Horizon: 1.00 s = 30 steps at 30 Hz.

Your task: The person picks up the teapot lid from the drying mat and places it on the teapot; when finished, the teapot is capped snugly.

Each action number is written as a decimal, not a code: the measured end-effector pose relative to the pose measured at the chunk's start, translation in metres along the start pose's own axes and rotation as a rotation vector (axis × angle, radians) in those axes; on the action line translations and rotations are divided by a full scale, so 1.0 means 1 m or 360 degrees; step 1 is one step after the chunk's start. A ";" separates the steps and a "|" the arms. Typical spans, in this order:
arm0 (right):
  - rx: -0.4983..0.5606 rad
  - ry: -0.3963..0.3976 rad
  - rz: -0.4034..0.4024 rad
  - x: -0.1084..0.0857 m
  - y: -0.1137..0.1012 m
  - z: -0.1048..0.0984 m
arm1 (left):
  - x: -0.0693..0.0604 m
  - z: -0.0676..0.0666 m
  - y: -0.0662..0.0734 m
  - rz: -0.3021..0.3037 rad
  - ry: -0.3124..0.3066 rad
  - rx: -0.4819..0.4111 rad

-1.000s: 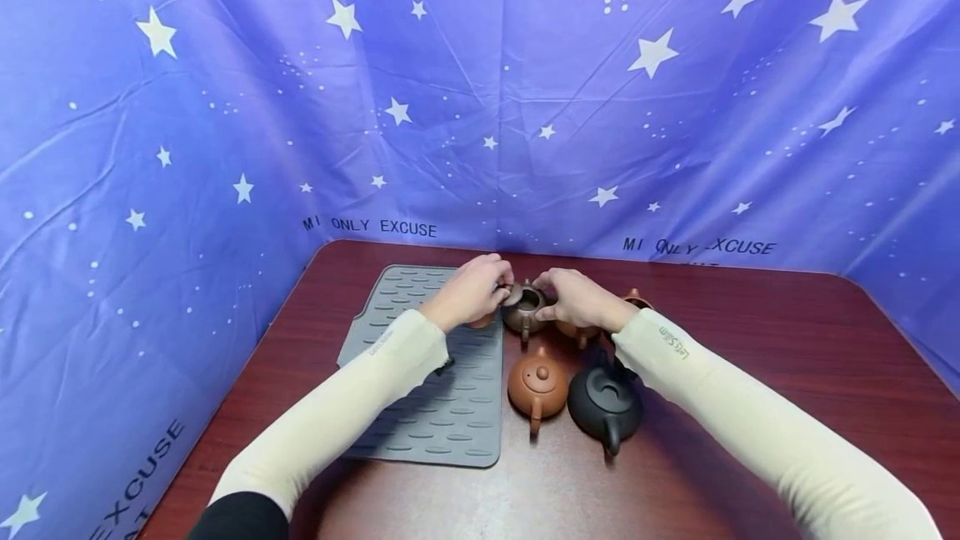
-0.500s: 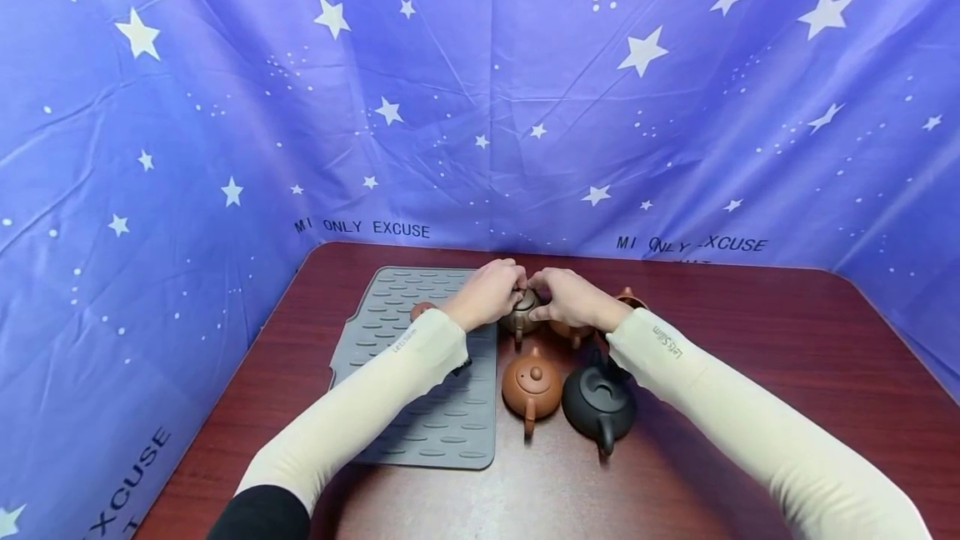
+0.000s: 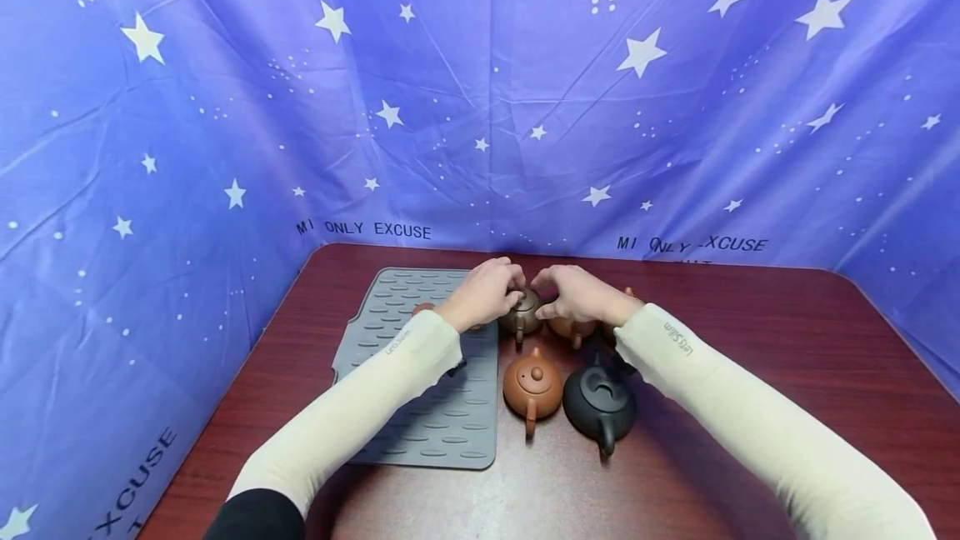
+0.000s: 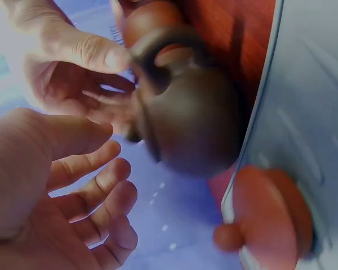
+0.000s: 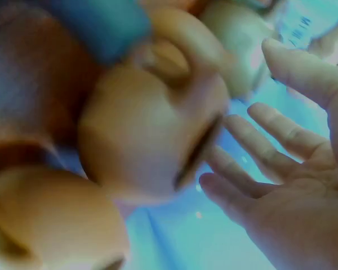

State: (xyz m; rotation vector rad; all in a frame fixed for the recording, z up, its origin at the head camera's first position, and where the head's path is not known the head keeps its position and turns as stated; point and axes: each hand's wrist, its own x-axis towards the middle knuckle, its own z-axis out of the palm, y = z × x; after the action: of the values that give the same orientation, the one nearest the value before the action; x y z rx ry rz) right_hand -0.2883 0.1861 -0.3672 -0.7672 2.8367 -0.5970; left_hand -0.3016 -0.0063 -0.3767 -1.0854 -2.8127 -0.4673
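Observation:
A brown teapot [image 3: 520,321] with its lid on stands just right of the grey mat, its handle toward me. My left hand [image 3: 486,294] is at its left, fingers loosely bent and apart from the lid; the left wrist view shows nothing between them. On the teapot's other side my right hand [image 3: 581,297] spreads thumb and fingers, holding nothing in the right wrist view. The right thumb lies close to the brown teapot's handle [image 4: 169,42] in the left wrist view; whether it touches cannot be told. An orange teapot [image 5: 152,129] with a dark opening sits below my right hand.
A ribbed grey mat [image 3: 427,432] covers the left part of the table, with an orange lid [image 4: 265,219] on it. Nearer me stand a lidded orange teapot [image 3: 532,387] and a black teapot [image 3: 600,402]. Another orange teapot [image 3: 630,296] is partly hidden behind the right arm.
My left hand has brought the brown lid rightward onto the brown teapot and let go of it. Both hands have since loosened and drawn slightly apart.

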 end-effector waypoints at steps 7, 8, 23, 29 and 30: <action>0.0062 0.0127 0.0086 -0.025 0.009 -0.026 | -0.027 -0.029 -0.026 -0.0079 0.0085 -0.0084; 0.0058 0.0129 0.0104 -0.029 0.012 -0.028 | -0.032 -0.032 -0.032 -0.0096 0.0087 -0.0093; 0.0032 0.0085 0.0094 -0.048 0.033 -0.015 | -0.088 -0.036 -0.090 -0.0251 -0.0062 -0.0160; 0.0016 0.0045 0.0100 -0.044 0.034 -0.010 | -0.097 -0.021 -0.092 -0.0194 -0.0099 -0.0194; 0.0015 0.0040 0.0113 -0.044 0.033 -0.009 | -0.097 -0.019 -0.091 -0.0189 -0.0098 -0.0181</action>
State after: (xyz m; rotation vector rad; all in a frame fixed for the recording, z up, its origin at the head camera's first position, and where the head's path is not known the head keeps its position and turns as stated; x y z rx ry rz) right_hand -0.2675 0.2378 -0.3707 -0.6591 2.8683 -0.6132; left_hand -0.2908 -0.1388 -0.4001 -0.9716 -2.9490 -0.6226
